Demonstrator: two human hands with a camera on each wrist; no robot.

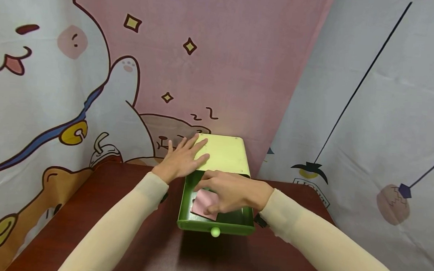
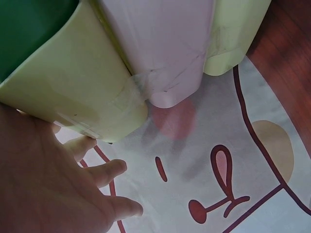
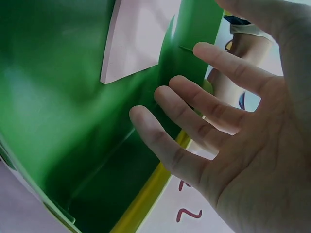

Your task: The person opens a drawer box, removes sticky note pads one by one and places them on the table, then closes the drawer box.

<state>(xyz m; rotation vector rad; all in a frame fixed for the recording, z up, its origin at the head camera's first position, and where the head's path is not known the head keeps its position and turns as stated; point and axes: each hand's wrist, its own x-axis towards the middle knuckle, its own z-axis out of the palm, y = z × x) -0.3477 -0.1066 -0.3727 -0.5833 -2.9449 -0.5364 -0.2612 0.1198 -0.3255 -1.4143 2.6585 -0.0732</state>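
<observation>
Drawer (image 1: 198,225) in green, pulled well out from under the pale yellow cabinet top (image 1: 225,154), with its round knob (image 1: 215,232) toward the near edge of the tabletop (image 1: 157,250). Pink block (image 1: 203,203) inside the drawer, in the left half, close to the near left corner. Left hand (image 1: 181,161) laid at the left edge of the cabinet top, fingers straight and widely spread, gripping nothing. Right hand (image 1: 232,190) over the drawer, across its right wall, fingers loosely bent and apart; thumb over the block in the head view, but visible fingertips (image 3: 141,116) clear of the block in the right wrist view, with no pinch to be seen.

By judgement, partly through the work: drawer drawn out, block within its walls. Not yet done: drawer not pushed home, right hand not clear of it. Placing or picking up, impossible to tell from one moment.

Hidden: much of the drawer's right side and back, beneath the right hand and the cabinet top. Cut off: upper end of the block and tip of the thumb, at the top of the right wrist view. Hard to make out: any thumb contact, and whether flat on the drawer floor or slightly raised. Lower cabinet out of sight from the head, only partly shown by a pink tier (image 2: 167,48) in the left wrist view.
</observation>
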